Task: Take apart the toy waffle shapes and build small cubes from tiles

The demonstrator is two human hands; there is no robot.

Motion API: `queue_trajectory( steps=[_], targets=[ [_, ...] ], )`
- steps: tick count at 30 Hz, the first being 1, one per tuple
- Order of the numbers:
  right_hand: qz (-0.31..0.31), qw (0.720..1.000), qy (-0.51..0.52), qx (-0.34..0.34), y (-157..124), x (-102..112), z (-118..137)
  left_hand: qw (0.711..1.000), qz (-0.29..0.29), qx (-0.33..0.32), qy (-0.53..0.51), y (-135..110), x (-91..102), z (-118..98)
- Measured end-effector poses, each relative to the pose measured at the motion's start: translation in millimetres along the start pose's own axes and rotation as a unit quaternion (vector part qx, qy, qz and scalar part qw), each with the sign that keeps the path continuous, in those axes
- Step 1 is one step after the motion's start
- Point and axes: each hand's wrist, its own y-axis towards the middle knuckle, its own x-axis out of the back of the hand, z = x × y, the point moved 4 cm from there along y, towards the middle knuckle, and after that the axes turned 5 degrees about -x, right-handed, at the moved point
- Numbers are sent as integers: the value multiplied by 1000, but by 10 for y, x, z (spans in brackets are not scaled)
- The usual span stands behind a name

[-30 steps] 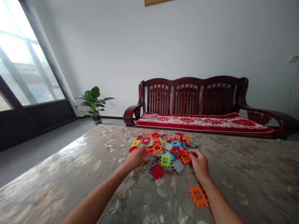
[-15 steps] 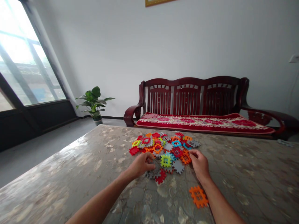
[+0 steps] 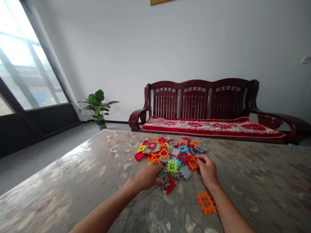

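A heap of toothed plastic interlocking tiles in red, orange, grey, blue and yellow-green lies on the table. My left hand (image 3: pixel 148 176) is at its near left side, fingers apart, over a grey tile (image 3: pixel 163 178) that they partly cover. A red tile (image 3: pixel 170 185) sticks out beside that one. To the right, a yellow-green window tile (image 3: pixel 172 166) rests on top of others. My right hand (image 3: pixel 207 168) is closed at the heap's right edge, its fingertips against an orange window tile (image 3: pixel 193 162); what they pinch, if anything, is hidden. Another orange window tile (image 3: pixel 206 203) lies apart, beside my right forearm.
The table (image 3: pixel 97 171) has a patterned, shiny cover. A few grey-blue pieces (image 3: pixel 295 147) lie at its far right. Beyond it stand a dark red wooden bench (image 3: pixel 194 97) with a red floral cushion (image 3: pixel 213 126) and a potted plant (image 3: pixel 98 105). Glazed doors (image 3: pixel 31 64) are at left.
My left hand has spread its fingers from a curled grip and shifted slightly nearer. The red and grey tiles by it have slid a little to the right. My right hand stays put.
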Motion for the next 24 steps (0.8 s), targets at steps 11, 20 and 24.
queue_trajectory(
  steps=[11, 20, 24],
  targets=[
    [0, 1000, 2, -2, 11, 1, -17, 998, 48, 11, 25, -55, 87, -79],
    [3, 1000, -2, -5, 11, -3, -11, 997, 58, -38, 46, -185, 98, -62],
    [3, 1000, -5, -10, 1, 3, 0, 992, 74, -40, 95, -210, 79, -123]
  ],
)
